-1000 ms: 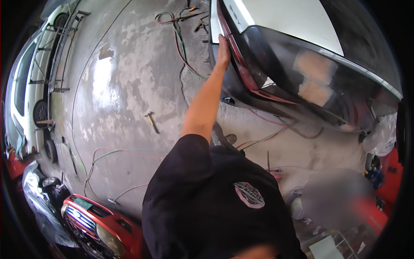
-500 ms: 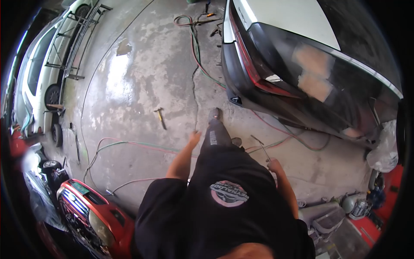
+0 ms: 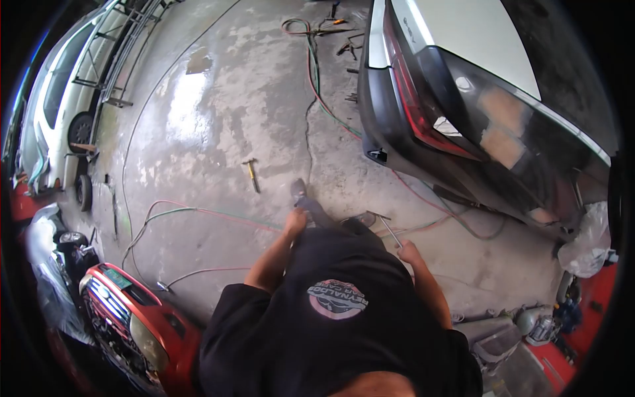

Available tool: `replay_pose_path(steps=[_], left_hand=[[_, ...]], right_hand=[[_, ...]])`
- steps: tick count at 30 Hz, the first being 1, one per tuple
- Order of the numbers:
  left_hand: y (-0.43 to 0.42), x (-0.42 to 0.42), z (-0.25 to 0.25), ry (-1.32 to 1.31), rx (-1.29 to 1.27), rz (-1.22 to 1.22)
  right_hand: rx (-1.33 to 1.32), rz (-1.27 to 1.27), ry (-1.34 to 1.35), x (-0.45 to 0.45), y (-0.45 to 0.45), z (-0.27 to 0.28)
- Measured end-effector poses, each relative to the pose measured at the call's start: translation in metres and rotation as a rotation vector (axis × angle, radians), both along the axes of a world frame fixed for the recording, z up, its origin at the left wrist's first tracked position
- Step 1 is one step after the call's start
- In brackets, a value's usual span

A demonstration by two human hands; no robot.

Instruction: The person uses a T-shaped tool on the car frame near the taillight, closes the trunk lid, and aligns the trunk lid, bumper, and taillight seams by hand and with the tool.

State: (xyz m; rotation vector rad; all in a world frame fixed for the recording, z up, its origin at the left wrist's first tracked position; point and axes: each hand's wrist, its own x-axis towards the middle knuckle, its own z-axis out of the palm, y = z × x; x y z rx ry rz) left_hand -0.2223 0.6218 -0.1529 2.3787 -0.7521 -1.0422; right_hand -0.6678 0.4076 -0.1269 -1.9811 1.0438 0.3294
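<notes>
At the middle of the head view, my left hand (image 3: 296,221) hangs beside my forward leg, its fingers curled in, with no object showing in it. Farther right, my right hand (image 3: 409,252) grips one end of a thin metal tool (image 3: 391,233) with a short crosspiece at its far end. The tool points up and to the left, over the floor by my feet. A dark car body with a white panel (image 3: 473,30), a red tail light (image 3: 413,112) and tan patches (image 3: 503,111) on its side stands at the upper right, apart from both hands.
A hammer with a yellow handle (image 3: 253,177) lies on the concrete floor. Red and green hoses (image 3: 198,209) cross it. A red car front (image 3: 149,314) is at lower left, a white car (image 3: 66,99) beside a metal rack (image 3: 119,73) at upper left, plastic wrap (image 3: 585,245) at right.
My left hand has come away from the car's rear edge and dropped to my side. My right hand has come into view with the metal tool. My feet have shifted, and the car sits farther right.
</notes>
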Motion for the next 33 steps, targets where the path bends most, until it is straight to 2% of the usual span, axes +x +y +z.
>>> replay_pose_path(steps=[1, 4, 7, 8, 9, 11, 12, 13, 15, 17, 19, 22, 25, 28, 31, 32, 33], left_hand=[[-0.021, 0.006, 0.010, 0.064, -0.017, 0.022], [-0.060, 0.035, 0.044, 0.251, -0.150, 0.061], [-0.060, 0.076, 0.039, 0.304, -0.281, 0.010], [-0.056, 0.088, 0.035, 0.305, -0.317, -0.016], [-0.047, 0.102, 0.026, 0.334, -0.244, -0.075], [-0.032, 0.137, 0.006, 0.378, -0.118, -0.181], [-0.032, 0.152, 0.040, 0.348, -0.138, -0.182], [-0.030, 0.165, 0.043, 0.405, -0.133, -0.168], [-0.032, 0.193, 0.046, 0.508, -0.119, -0.146], [-0.044, 0.213, 0.075, 0.724, -0.195, 0.008], [-0.055, 0.228, 0.095, 0.971, -0.312, 0.150], [-0.068, 0.250, 0.110, 1.388, -0.537, 0.370], [-0.079, 0.274, 0.120, 1.476, -0.592, 0.426], [-0.091, 0.299, 0.113, 1.365, -0.528, 0.463], [-0.115, 0.332, 0.123, 1.285, -0.565, 0.471], [-0.124, 0.348, 0.126, 1.298, -0.589, 0.501], [-0.132, 0.364, 0.124, 1.243, -0.606, 0.510]], right_hand=[[-0.058, 0.046, -0.033, 0.002, 0.004, 0.004], [0.119, -0.190, 0.114, 0.019, 0.017, 0.003], [0.081, -0.186, 0.110, 0.071, 0.021, 0.005], [-0.047, -0.089, 0.008, 0.103, 0.019, 0.016], [-0.171, 0.017, -0.085, 0.145, 0.021, 0.037], [-0.014, -0.141, 0.028, 0.222, 0.023, 0.058], [0.048, -0.153, -0.039, 0.250, 0.022, 0.047], [0.111, -0.170, -0.111, 0.278, 0.023, 0.036], [0.192, -0.117, -0.113, 0.357, 0.016, 0.067], [0.009, 0.119, -0.255, 0.416, 0.008, 0.090], [-0.009, 0.206, -0.181, 0.470, 0.003, 0.128], [-0.034, 0.298, -0.173, 0.506, 0.003, 0.135], [0.000, 0.288, -0.259, 0.530, -0.006, 0.123], [0.091, 0.270, -0.206, 0.553, -0.016, 0.127], [0.114, 0.272, -0.277, 0.575, -0.043, 0.121], [0.005, 0.230, -0.376, 0.577, -0.055, 0.100], [-0.015, 0.136, -0.432, 0.587, -0.074, 0.111]])
